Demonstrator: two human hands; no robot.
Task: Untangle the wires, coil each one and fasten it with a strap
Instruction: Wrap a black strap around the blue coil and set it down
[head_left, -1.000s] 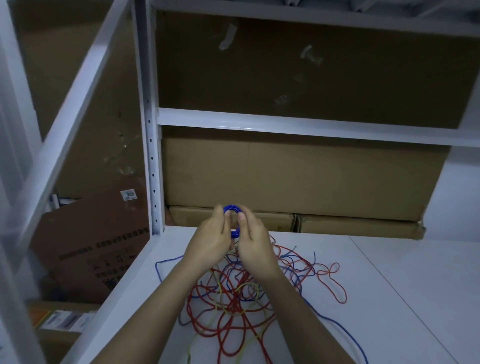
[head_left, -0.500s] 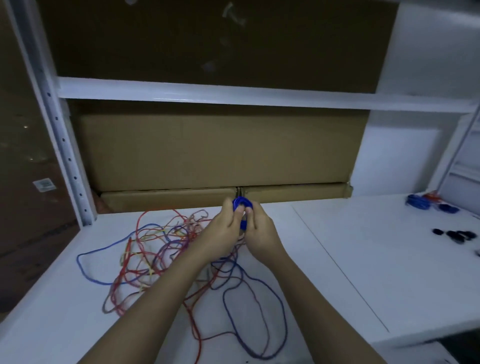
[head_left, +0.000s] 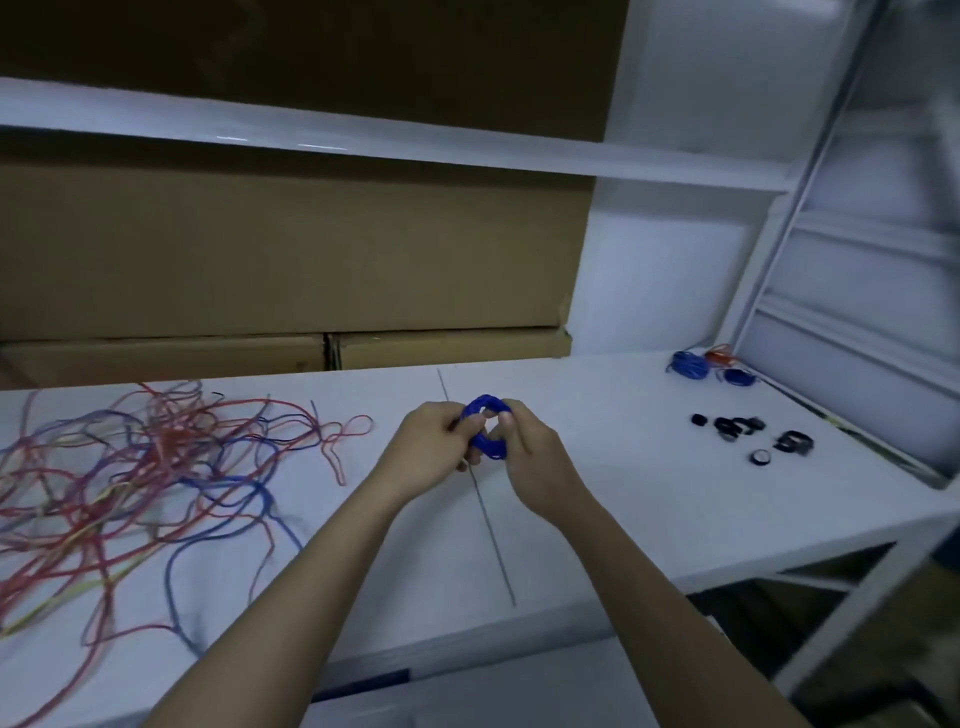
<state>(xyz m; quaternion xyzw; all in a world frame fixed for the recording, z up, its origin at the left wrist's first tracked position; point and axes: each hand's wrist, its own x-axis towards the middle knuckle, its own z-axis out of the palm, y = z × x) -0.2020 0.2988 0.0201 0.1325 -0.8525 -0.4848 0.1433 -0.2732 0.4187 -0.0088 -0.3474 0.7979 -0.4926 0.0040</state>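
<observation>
**Blue coil held over the white table**

A tangle of loose wires (head_left: 140, 483) is sprawling on the white table (head_left: 597, 509) to the left; black straps (head_left: 748, 431) and finished coils (head_left: 706, 364) are lying far right. Nothing is blocking the hands. The left hand (head_left: 431, 447) and right hand (head_left: 535, 462) are both pinching the blue coil (head_left: 485, 428), fingers curled around it, above the table's middle.

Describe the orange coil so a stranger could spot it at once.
Look at the far right end of the white table, by the slanted rack post. Three small coils lie there: the orange coil sits farthest back, the only one that is not blue.
</observation>
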